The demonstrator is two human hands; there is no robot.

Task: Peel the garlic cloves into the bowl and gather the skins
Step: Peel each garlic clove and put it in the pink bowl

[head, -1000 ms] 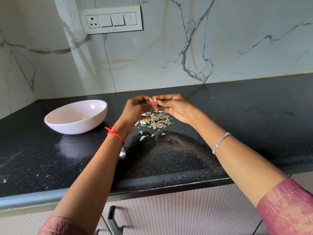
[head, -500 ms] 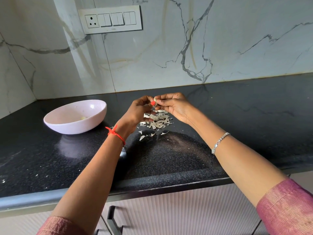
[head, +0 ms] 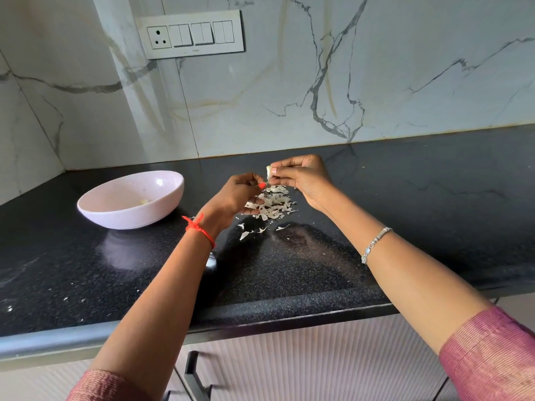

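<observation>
My right hand point(head: 301, 178) pinches a small pale garlic clove point(head: 269, 172) between thumb and fingertips, above the black counter. My left hand point(head: 236, 196) sits just below and left of it, fingers curled, thumb and fingertip pinching at the clove's lower end where the skin is. Under both hands lies a pile of papery garlic skins point(head: 272, 206), with a few loose flakes point(head: 254, 230) nearer to me. A pale pink bowl point(head: 170, 189) stands to the left with a peeled clove point(head: 143, 201) inside.
The black granite counter point(head: 405, 215) runs to a marble wall with a switch panel point(head: 191, 34). Small white crumbs point(head: 66, 299) dot the counter's left front. The counter edge and a cabinet handle point(head: 192, 374) are right below my arms.
The hands have drawn slightly apart: my right hand lifted the clove up and right, my left hand dropped a little lower. The bowl and skin pile have not moved.
</observation>
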